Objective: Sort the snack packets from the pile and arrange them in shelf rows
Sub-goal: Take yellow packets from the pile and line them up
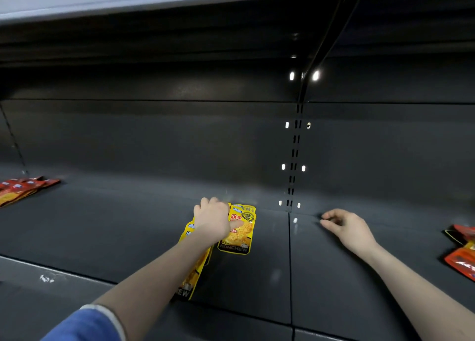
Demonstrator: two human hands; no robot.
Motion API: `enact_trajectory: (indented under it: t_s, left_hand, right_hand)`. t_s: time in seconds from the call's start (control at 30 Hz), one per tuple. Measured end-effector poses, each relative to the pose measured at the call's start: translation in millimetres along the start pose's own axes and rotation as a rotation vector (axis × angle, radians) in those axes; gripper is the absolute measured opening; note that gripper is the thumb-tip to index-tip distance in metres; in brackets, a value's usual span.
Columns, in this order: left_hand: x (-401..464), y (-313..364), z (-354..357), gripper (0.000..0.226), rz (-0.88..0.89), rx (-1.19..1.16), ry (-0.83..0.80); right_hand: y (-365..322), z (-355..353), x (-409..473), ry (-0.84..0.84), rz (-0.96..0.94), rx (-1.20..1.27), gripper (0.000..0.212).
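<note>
Head view, red packets (24,189) far left, red pile (462,253) right, shelf upright (295,145) behind.

head cam | 1 view | faces forward-down into dark shelf (144,227) | close, arm's reach

Bare forearms, a blue short sleeve (84,325) with pale grey hem on the left arm.
</note>
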State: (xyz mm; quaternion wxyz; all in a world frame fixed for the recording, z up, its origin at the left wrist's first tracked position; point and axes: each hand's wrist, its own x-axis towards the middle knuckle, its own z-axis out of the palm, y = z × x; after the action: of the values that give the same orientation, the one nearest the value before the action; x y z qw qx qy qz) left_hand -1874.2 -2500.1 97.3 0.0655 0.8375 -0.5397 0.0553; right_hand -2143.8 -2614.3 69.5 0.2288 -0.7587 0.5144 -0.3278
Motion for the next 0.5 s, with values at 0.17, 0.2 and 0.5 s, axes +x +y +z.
enact_trajectory:
  t_s: [0.17, 0.2, 0.5]
  left_hand:
    - [1.1, -0.5, 2.2, 0.058, 0.012, -0.006, 0.000]
    - [1.0, -0.6, 2.3, 0.059, 0.014, 0.001, -0.003]
    - [-1.2, 1.6, 1.3, 0.056, 0.017, 0.017, 0.012]
  right_hand:
    - [-1.1, 3.5, -0.5, 0.009, -0.034, -0.142, 0.009]
    - [-2.1, 3.6, -1.2, 0.005, -0.037, -0.162, 0.010]
    - [-4.3, 4.1, -3.3, 0.005, -0.061, -0.241, 0.014]
